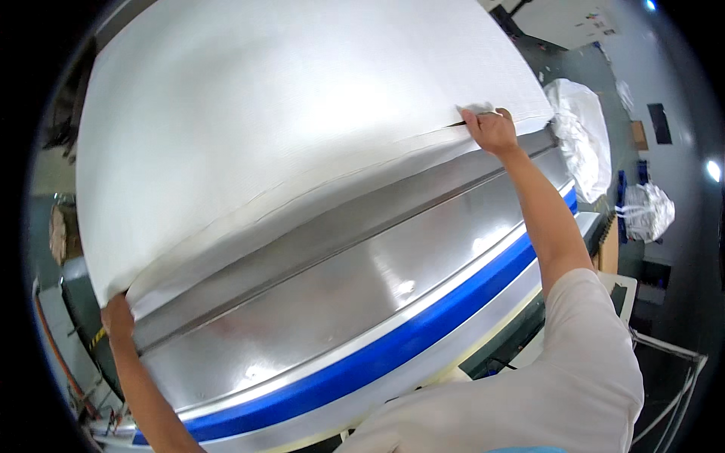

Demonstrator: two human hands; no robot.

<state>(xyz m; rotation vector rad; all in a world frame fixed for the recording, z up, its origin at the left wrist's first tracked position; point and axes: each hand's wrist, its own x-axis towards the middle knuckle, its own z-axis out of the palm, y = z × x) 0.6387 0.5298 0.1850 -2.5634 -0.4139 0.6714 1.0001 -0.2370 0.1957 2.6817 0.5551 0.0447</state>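
Note:
A wide white fabric sheet [264,98] covers the far part of the work surface. Its near edge forms a loose, slightly lifted fold that sags between my hands. At the far right, my right hand [492,132] is closed on this edge, with a bit of cloth bunched at its fingers. My left hand [118,315] grips the sheet's near left corner, and its fingertips are partly hidden. Below the fold runs a shiny metal panel [340,279] with a long groove, bordered by a blue strip [362,347] along the front.
White plastic bags [585,136] bulge beside the machine's right end, and another white bundle [648,213] lies farther right. A white metal frame [672,370] stands at lower right. Grey equipment with an orange-red hose [57,347] is at the left.

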